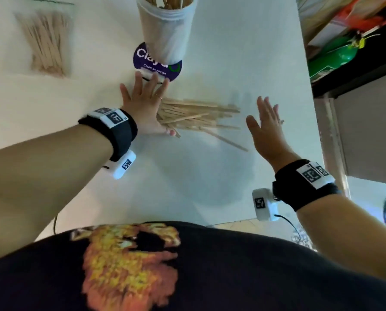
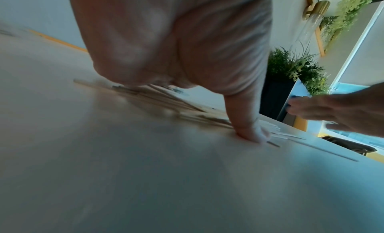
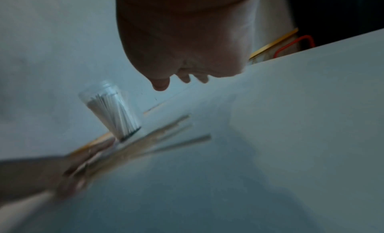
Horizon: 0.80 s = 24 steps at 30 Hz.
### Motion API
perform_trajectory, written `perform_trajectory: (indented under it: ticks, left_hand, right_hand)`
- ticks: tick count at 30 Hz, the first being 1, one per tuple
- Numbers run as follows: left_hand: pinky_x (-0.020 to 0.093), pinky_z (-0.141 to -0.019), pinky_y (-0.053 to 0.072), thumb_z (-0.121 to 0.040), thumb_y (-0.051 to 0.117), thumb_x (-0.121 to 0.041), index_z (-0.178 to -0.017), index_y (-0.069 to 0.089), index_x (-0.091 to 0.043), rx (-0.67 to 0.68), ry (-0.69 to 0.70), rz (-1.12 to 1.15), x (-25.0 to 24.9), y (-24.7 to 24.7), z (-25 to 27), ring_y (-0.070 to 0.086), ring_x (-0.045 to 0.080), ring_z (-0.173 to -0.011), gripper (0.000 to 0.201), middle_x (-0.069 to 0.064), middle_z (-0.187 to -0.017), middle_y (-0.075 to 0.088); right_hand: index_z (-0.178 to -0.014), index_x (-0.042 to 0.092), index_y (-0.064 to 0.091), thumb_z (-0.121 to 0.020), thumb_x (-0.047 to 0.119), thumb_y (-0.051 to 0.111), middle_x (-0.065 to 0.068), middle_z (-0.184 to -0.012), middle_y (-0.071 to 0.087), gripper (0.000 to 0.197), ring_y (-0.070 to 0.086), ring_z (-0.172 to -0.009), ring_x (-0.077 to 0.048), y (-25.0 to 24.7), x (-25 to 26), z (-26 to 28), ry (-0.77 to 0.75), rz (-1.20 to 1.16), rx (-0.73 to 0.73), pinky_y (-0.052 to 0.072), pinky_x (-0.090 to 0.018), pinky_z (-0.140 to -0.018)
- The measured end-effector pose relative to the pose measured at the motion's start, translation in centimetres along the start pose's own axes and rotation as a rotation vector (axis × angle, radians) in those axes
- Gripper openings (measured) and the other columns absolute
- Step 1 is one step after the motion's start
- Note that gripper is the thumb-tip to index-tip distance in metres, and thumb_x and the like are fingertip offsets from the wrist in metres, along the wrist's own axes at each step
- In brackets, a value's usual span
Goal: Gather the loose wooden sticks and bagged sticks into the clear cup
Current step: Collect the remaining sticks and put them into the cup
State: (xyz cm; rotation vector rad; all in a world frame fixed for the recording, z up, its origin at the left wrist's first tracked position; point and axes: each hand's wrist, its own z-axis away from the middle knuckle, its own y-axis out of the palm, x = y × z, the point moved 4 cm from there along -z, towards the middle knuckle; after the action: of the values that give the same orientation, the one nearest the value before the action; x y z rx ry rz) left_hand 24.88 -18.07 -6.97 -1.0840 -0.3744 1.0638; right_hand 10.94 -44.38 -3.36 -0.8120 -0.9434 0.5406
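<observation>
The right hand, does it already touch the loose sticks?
No, the right hand is open beside the loose sticks, apart from them.

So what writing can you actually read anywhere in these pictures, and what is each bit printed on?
"Clay": white letters on the round purple sticker under the clear plastic cup; the cup hides the rest of the word.
"Clean as you go": small line on the same sticker.
Black-and-white square code tags on the black wristbands: patterns only, no readable words.

White table (image 1: 232, 52); purple round sticker (image 1: 142, 60); green bottle (image 1: 331, 57) beside table; potted plant (image 2: 290, 69).
</observation>
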Motion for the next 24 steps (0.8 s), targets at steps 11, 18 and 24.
perform_trajectory:
  ticks: [11,18,24]
  left_hand:
    - [0.068,-0.108,-0.006,-0.064,0.061,-0.075,-0.149,-0.017,-0.018,0.059,0.079,0.023,-3.2,1.2,0.2,-0.022,0.039,-0.142,0.129,0.005,-0.159,-0.02]
    - [0.06,-0.113,-0.009,-0.079,0.066,-0.052,-0.15,-0.014,-0.013,0.013,0.132,0.184,-6.9,2.0,0.6,-0.02,0.04,-0.143,0.114,0.012,-0.159,-0.016]
    - [0.06,-0.112,-0.01,-0.063,0.074,-0.062,-0.148,-0.02,-0.022,0.032,0.05,0.077,-2.2,1.7,2.7,-0.027,0.036,-0.141,0.133,0.004,-0.158,-0.024]
  right_hand:
    - [-0.15,0.02,-0.018,-0.067,0.082,0.05,-0.011,-0.157,-0.027,0.124,-0.027,-0.144,-0.031,6.7,0.8,2.0,-0.06,0.325,0.172,-0.018,-0.059,-0.111]
    - [-0.15,0.023,-0.016,-0.091,0.058,0.04,-0.007,-0.157,-0.028,0.088,-0.028,-0.143,-0.029,8.5,5.9,0.0,-0.104,0.196,0.206,-0.014,-0.057,-0.115]
    - [-0.152,0.02,-0.006,-0.09,0.058,0.043,-0.006,-0.16,-0.018,0.088,-0.021,-0.145,-0.033,2.2,2.7,-4.2,-0.129,0.112,0.031,-0.011,-0.055,-0.114]
